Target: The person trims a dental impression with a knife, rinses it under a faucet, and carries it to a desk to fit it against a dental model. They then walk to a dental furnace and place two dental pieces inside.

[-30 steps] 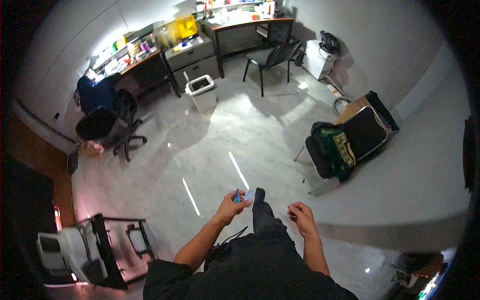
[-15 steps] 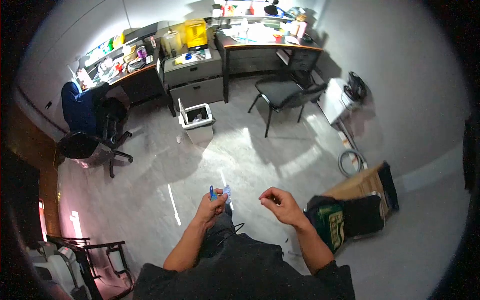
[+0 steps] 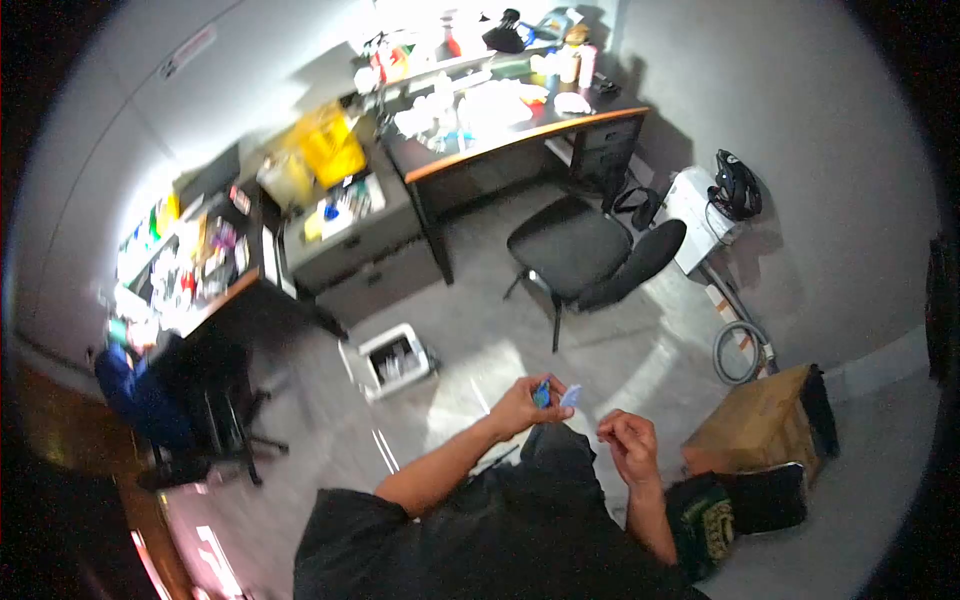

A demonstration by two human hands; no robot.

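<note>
In my left hand (image 3: 527,407), near the middle of the view, is a small blue object (image 3: 542,393), gripped between the fingers. A pale lilac piece (image 3: 571,396) sticks out at the fingertips of the same hand; it is too small to identify. To the right of it is my right hand (image 3: 630,442), its fingers curled together and apart from the left hand. Whether it holds anything is too small to tell.
An open white bin (image 3: 418,372) stands on the floor ahead. Beyond it are a black chair (image 3: 570,245), a cluttered desk (image 3: 530,134) and a drawer cabinet (image 3: 350,245). At right are a cardboard box (image 3: 750,425) and a grey hose (image 3: 722,352). Another chair (image 3: 150,400) stands left.
The view has tilted and shifted, and the desks and bin look closer. Both hands appear farther right in the picture, with the left hand still gripping the small blue object.
</note>
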